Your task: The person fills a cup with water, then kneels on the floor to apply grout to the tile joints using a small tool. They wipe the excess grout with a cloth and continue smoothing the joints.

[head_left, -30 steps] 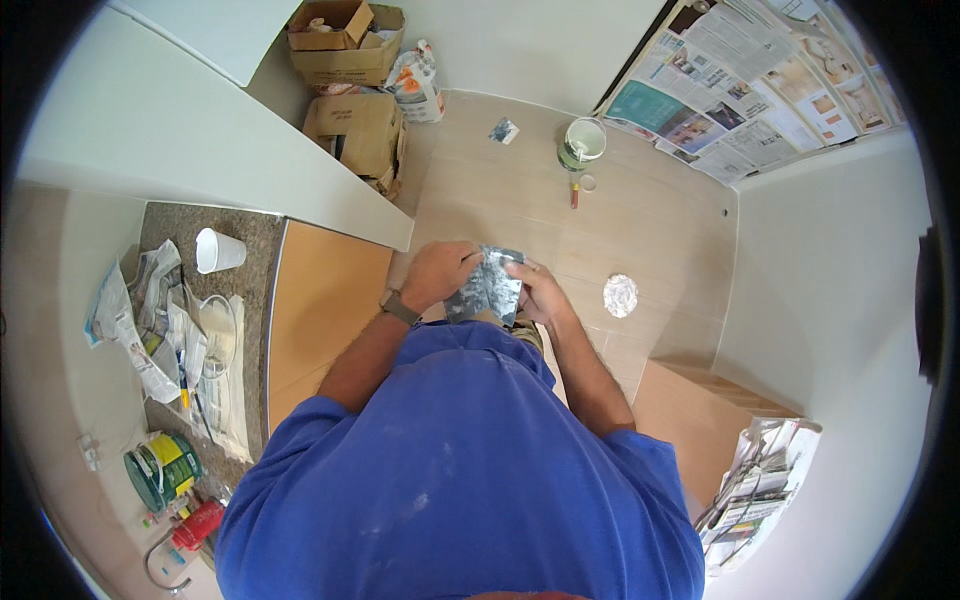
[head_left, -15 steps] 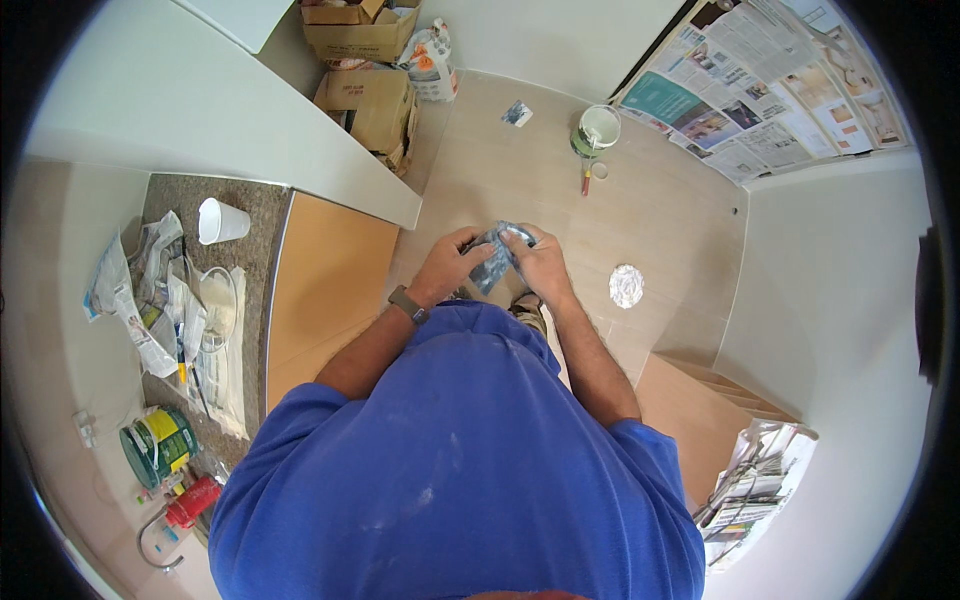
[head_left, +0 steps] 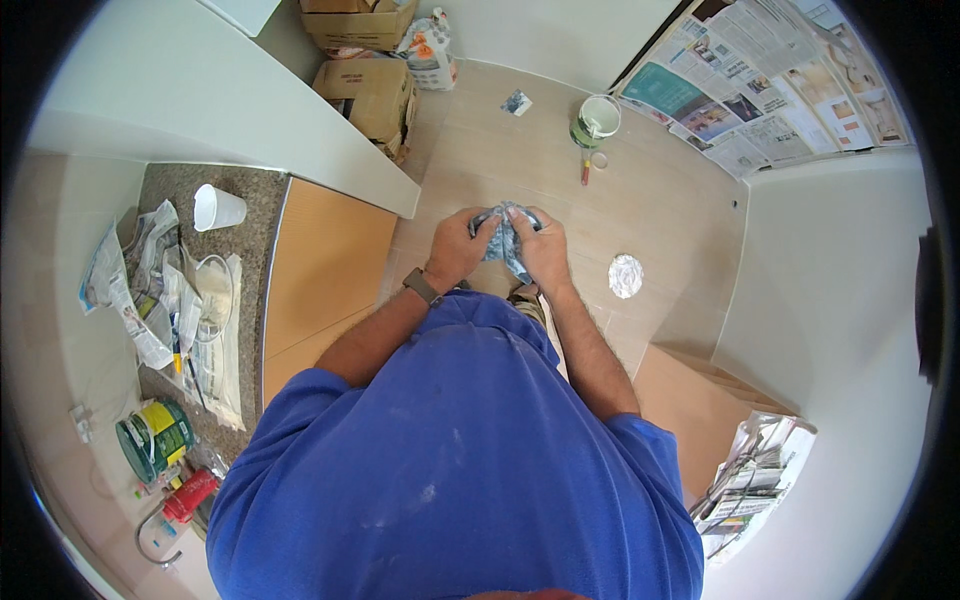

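Observation:
I hold a dusty blue-grey sheet of sandpaper (head_left: 511, 258) in front of my waist. My left hand (head_left: 459, 245) is closed on its left side, and my right hand (head_left: 543, 250) grips the right side. Both thumbs lie on top, close to the upper middle, where the sheet bends along a crease. The fingers curled beneath it are mostly hidden. On the floor beyond my hands lies a smaller blue-grey piece (head_left: 516, 102) of similar look.
Ahead stand a paint bucket (head_left: 598, 118) and a brush (head_left: 585, 168). A white round item (head_left: 626, 276) lies to the right. At left, a counter (head_left: 262, 190) bears a white cup (head_left: 218, 208), newspaper and a green can (head_left: 156, 440). Cardboard boxes (head_left: 368, 95) stand far left.
My hands have lifted slightly away from my body. The sandpaper has turned and now bends in the middle, with both thumbs closer together on top.

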